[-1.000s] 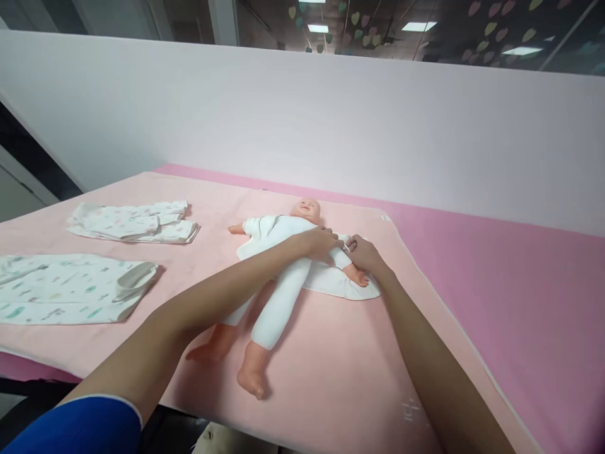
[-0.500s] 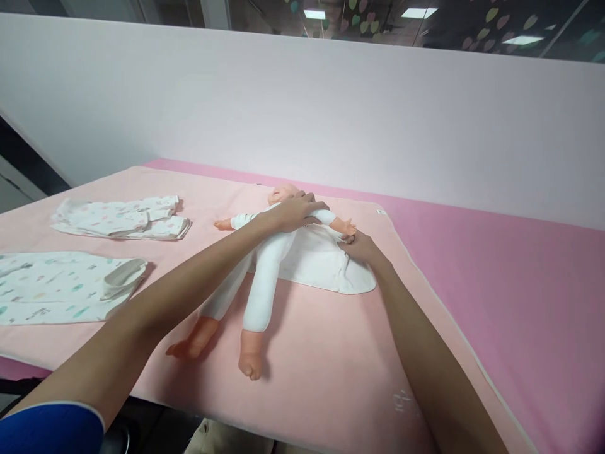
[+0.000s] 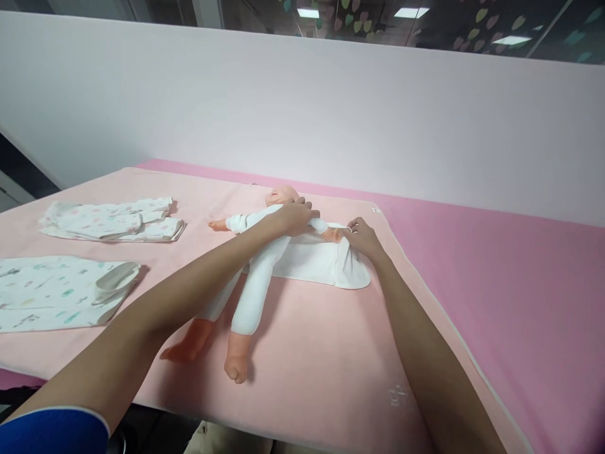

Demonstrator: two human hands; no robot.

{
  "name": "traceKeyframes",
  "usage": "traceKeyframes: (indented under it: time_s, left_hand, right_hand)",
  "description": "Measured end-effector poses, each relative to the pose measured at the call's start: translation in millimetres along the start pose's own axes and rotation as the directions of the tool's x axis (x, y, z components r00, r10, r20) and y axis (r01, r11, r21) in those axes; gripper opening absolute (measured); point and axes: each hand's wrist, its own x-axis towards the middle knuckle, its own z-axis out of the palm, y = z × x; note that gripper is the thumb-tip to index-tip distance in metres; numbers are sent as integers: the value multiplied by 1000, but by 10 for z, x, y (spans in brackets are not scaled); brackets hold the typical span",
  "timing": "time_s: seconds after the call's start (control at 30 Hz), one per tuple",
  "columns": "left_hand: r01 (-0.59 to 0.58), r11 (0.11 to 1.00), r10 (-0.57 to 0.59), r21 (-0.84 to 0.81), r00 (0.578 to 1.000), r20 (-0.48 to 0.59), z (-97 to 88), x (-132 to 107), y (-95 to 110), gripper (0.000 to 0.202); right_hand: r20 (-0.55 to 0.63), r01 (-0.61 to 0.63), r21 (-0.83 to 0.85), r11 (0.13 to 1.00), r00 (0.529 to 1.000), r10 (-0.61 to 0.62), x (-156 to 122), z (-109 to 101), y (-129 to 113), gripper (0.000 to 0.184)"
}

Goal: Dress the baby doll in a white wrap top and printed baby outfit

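Observation:
A baby doll (image 3: pixel 254 296) with a white cloth body lies on its back on a pale pink sheet (image 3: pixel 326 353), its head at the far side. My left hand (image 3: pixel 297 217) is on the doll's chest and upper arm, its fingers curled over them and partly hidden. A white baby garment (image 3: pixel 307 261) is spread out to the right, partly under the doll. My right hand (image 3: pixel 365 238) pinches the garment's upper edge and lifts a fold of it, close beside the doll's small hand (image 3: pixel 332 235).
Two folded printed baby garments lie on the left: one with pink spots (image 3: pixel 111 221), one with green prints (image 3: pixel 57 293). A white partition wall (image 3: pixel 302 113) rises behind the table. The pink tabletop (image 3: pixel 496 277) shows beyond the sheet's right edge.
My right hand has moved slightly up and away from the doll's hand, raising the garment's edge. The doll's arm on that side has dropped lower. My left hand stays on the doll.

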Motion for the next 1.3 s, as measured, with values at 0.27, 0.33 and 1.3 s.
traceKeyframes:
  time_s: [0.27, 0.33, 1.3]
  left_hand:
    - [139, 988, -137, -72, 990, 34, 47, 199, 137, 52]
    - [145, 985, -141, -93, 989, 47, 64, 232, 164, 52]
    - [-257, 590, -252, -766, 842, -477, 246, -357, -367, 44]
  right_hand:
    - [72, 86, -77, 993, 994, -80, -137, -40, -260, 38]
    - [97, 89, -126, 988, 992, -77, -150, -66, -294, 42]
    - [74, 303, -284, 910, 953, -294, -271, 543, -1129, 33]
